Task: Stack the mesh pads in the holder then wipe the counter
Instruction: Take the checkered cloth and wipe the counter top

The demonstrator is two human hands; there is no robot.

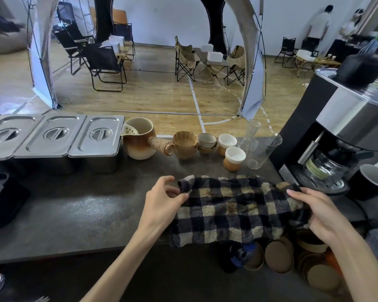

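Dark grey counter (74, 214) runs before us, with cups (235, 158) and a coffee machine (336, 118) along its back. We hold the checked cloth (234, 210) stretched low over it — left hand (162, 199) pinching its left edge, right hand (319, 212) curled round the right end — likely to spread it flat for wiping. We cannot make out the mesh pads or the holder.

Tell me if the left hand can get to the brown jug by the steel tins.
Probably yes: only bare counter lies between the left hand and the jug. It holds the checked cloth, so it must let go first.
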